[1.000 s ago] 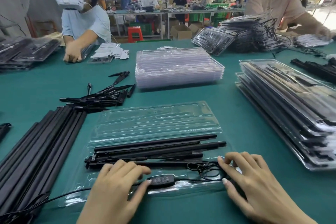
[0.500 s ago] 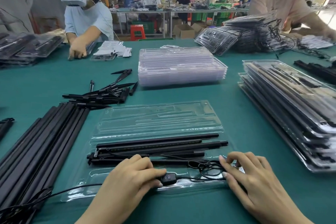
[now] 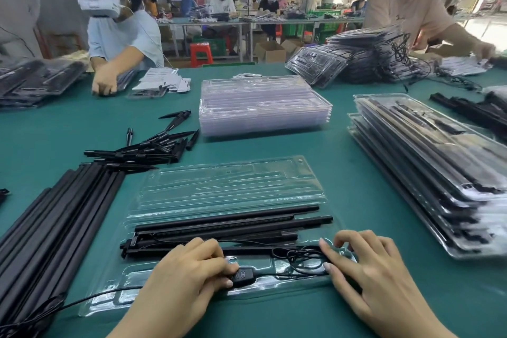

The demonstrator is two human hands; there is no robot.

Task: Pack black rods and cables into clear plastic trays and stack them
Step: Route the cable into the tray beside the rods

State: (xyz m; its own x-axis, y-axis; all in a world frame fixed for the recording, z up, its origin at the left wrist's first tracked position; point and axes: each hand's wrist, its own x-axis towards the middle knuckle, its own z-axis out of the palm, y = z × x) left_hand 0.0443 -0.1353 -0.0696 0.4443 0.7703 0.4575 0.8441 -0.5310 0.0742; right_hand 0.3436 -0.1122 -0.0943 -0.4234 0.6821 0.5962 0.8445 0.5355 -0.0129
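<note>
Landmark: open clear tray (image 3: 225,192) lying flat on the green table (image 3: 356,200), lid half folded back away from the person. Left of the tray, a bundle of long black rods (image 3: 55,228) runs diagonally off the near-left edge. Just behind the tray's left corner, a loose heap of short black spikes (image 3: 148,148). Inside the tray's near half, several black rods (image 3: 227,225) lie side by side lengthwise. Left hand (image 3: 181,280) rests on the tray's front channel, fingers curled, fingertips pressing a small black switch box (image 3: 241,275) on the cable (image 3: 290,273); the cable trails out left of the tray toward the rod bundle. Right hand (image 3: 367,274) at the tray's right end, fingers bent over the coiled cable; real grip or just pressing, cannot tell. Behind the tray, a stack of empty clear trays (image 3: 263,104). Right of the tray, well apart, a leaning stack of packed trays (image 3: 428,167).
</note>
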